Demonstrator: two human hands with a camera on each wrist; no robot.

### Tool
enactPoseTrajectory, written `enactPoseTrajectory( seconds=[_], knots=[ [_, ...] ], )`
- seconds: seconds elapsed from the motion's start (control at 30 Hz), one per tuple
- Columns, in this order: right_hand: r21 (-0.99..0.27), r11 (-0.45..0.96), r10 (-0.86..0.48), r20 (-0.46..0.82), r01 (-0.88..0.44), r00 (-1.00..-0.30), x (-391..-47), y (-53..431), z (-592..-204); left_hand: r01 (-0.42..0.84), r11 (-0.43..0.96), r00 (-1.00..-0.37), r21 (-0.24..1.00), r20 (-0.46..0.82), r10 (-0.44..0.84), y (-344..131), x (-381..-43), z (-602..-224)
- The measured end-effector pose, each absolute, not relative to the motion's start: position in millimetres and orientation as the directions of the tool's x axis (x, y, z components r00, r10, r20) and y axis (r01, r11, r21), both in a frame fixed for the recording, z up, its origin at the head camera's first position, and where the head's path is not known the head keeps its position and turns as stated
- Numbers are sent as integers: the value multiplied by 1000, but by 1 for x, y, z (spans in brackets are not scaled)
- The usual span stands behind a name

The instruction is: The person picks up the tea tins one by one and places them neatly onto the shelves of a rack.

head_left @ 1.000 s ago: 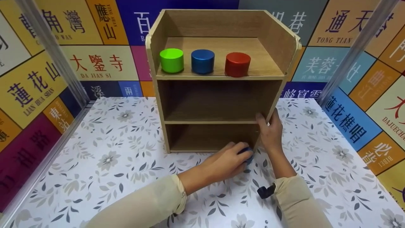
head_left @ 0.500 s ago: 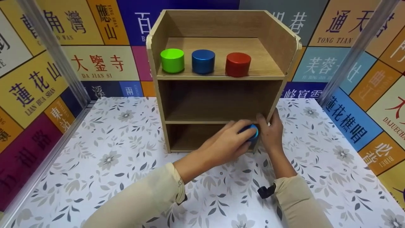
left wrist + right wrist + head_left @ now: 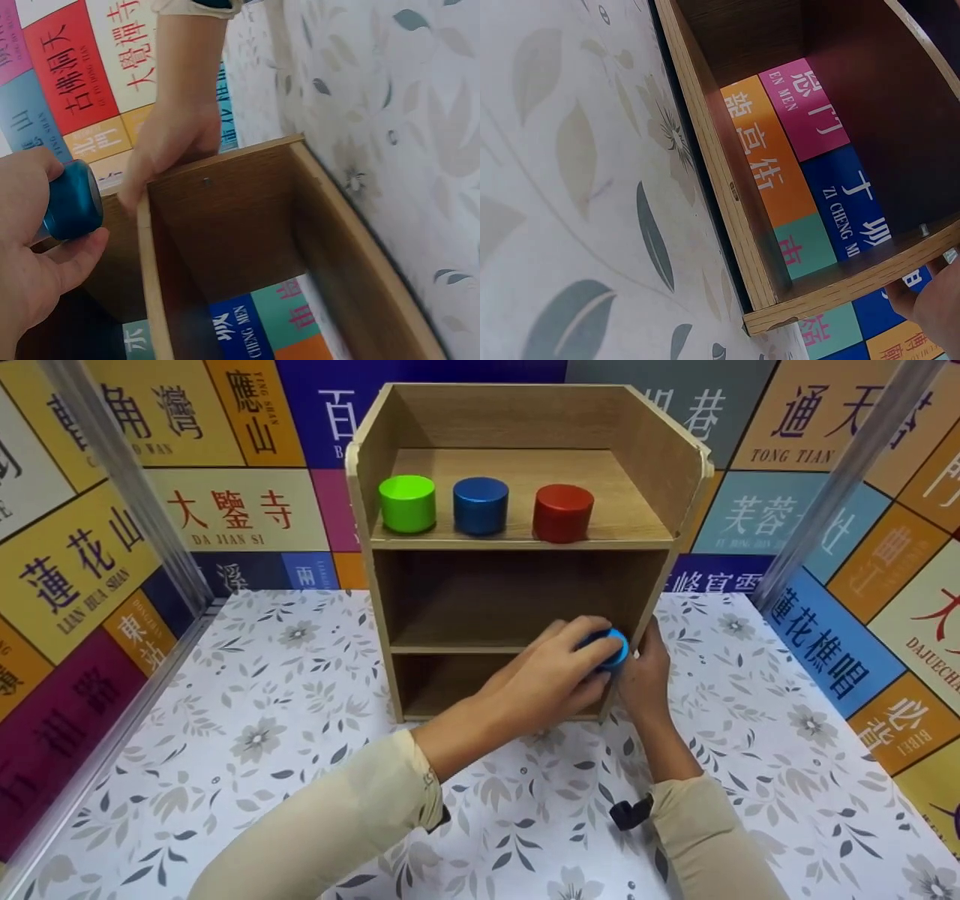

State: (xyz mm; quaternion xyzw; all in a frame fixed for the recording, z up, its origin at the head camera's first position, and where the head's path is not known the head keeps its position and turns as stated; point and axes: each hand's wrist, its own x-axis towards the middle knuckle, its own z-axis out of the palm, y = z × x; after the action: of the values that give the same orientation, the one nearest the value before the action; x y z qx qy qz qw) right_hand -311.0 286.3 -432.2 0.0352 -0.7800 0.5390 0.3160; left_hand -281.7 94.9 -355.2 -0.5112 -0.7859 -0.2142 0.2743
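My left hand (image 3: pixel 540 675) pinches a blue cylinder (image 3: pixel 616 649) at the right front of the wooden shelf unit (image 3: pixel 510 416), level with the board under its middle compartment. In the left wrist view the same blue cylinder (image 3: pixel 73 201) sits between thumb and fingers, off to the side of the shelf's openings. My right hand (image 3: pixel 646 679) grips the unit's right side panel, its thumb partly covered by the cylinder in the head view. Along the top board stand a green cylinder (image 3: pixel 407 504), another blue cylinder (image 3: pixel 480 506) and a red cylinder (image 3: pixel 563 514).
The unit stands on a table with a floral cloth (image 3: pixel 259 739). Colourful walls with printed characters (image 3: pixel 232 510) rise behind and at both sides. A black strap end (image 3: pixel 631 814) sticks out by the right sleeve.
My left hand has lifted the blue cylinder from near the table at the unit's lower right corner, up and slightly right. The right hand stays on the side panel.
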Motion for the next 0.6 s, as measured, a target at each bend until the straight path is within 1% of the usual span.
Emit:
enactPoseTrajectory(
  seconds=[0.1,0.17,0.3,0.5,0.6],
  knots=[
    [-824,412,284,521,-388,-805,-311,286,-432,918,392,-335,62,652,680,95,-282,-344],
    [-825,415,289,519,-384,-804,-311,285,-432,920,389,-324,56,667,671,95,-283,-337],
    [-831,425,306,504,-358,-808,-312,284,-432,912,407,-331,55,685,649,96,-283,-319],
    [-856,390,291,465,-340,-836,-322,292,-442,895,438,-368,80,687,626,95,-282,-293],
    [-848,398,285,478,-351,-831,-330,299,-451,883,460,-394,97,685,612,94,-282,-280]
  ],
)
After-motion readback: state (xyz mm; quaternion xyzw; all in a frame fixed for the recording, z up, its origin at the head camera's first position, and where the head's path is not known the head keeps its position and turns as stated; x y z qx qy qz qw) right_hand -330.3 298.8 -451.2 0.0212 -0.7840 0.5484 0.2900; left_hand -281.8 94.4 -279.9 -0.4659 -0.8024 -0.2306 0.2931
